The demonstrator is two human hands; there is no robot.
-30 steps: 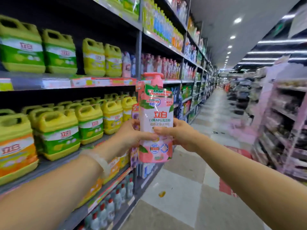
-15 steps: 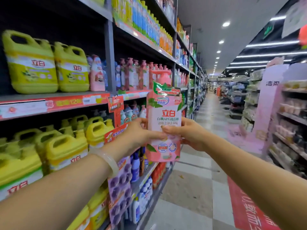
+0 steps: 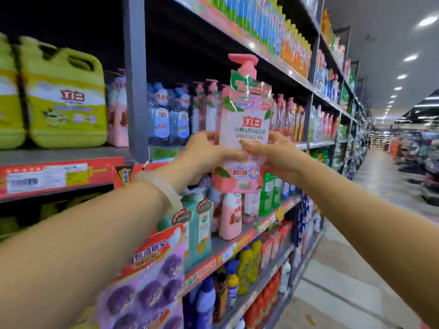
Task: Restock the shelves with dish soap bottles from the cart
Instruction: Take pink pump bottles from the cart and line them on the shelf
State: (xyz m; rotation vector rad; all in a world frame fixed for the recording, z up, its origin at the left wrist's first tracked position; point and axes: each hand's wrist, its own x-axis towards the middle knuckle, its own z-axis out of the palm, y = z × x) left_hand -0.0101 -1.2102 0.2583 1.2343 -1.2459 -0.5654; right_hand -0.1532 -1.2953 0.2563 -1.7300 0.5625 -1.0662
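Note:
A pink pump bottle of dish soap (image 3: 244, 129), with a white label and red characters, stands upright in the air in front of the shelving. My left hand (image 3: 205, 155) grips its left side and my right hand (image 3: 275, 154) grips its right side, thumbs on the front. A pale bracelet sits on my left wrist. Behind the bottle, a shelf (image 3: 316, 144) carries a row of similar pink pump bottles (image 3: 209, 108) and blue ones (image 3: 166, 115). The cart is out of view.
Large yellow-green jugs (image 3: 66, 103) fill the shelf at the left, past a grey upright post (image 3: 136, 79). Lower shelves hold teal, pink, green and blue bottles. A purple display card (image 3: 152, 281) hangs low. The aisle floor (image 3: 356, 269) runs along the right.
I have moved along the aisle and closer to the shelving; the bottle has risen and now sits in front of the shelf of pink and blue pump bottles. Both hands keep their hold.

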